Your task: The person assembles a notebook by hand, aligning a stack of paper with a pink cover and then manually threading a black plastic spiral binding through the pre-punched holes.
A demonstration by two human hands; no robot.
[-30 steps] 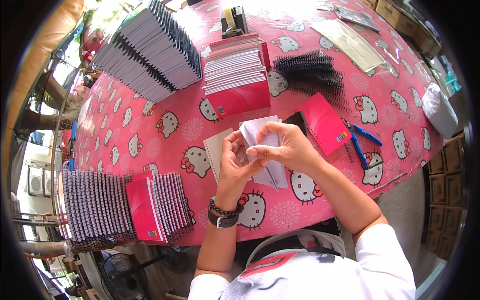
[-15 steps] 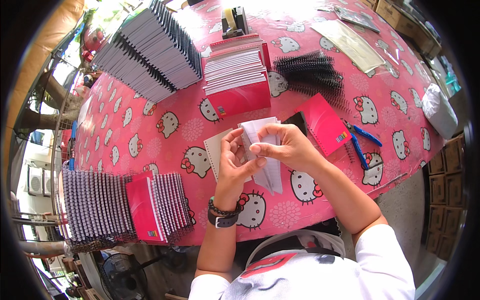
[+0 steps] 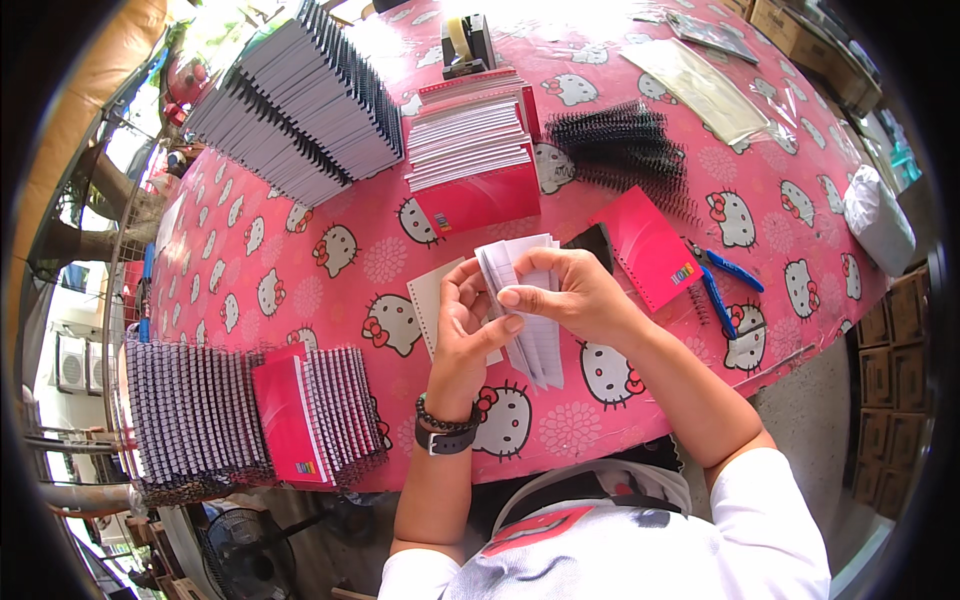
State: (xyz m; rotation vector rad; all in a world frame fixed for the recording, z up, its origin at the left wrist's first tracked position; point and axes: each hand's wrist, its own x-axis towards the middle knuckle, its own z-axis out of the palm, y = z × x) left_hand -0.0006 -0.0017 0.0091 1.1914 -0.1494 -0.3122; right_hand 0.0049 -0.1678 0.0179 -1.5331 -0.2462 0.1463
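A sheaf of white lined notebook pages (image 3: 537,352) is held between both hands above the table, its sheets bent and fanned apart at the lower end. My left hand (image 3: 463,318) grips the left edge, with the thumb across the near side. From the right, my right hand (image 3: 570,290) closes on the upper part, thumb and curled index finger pinching the sheets. Under my left hand, partly hidden, lies a pale punched sheet (image 3: 427,300). Just right of my right hand are a pink punched cover (image 3: 645,245) and a black flat object (image 3: 592,243), partly covered.
Blue-handled pliers (image 3: 715,290) lie at the right near black spiral coils (image 3: 630,150). Pink-covered notepad blocks (image 3: 475,195) stand ahead, a tape dispenser (image 3: 468,48) behind them. Tall stacks of spiral-bound books (image 3: 300,110) rise far left; more bound notebooks (image 3: 195,410) fill the near left.
The sheets between my hands have fanned apart a little more at their lower end. Both hands stay in nearly the same place, with only slight finger movement.
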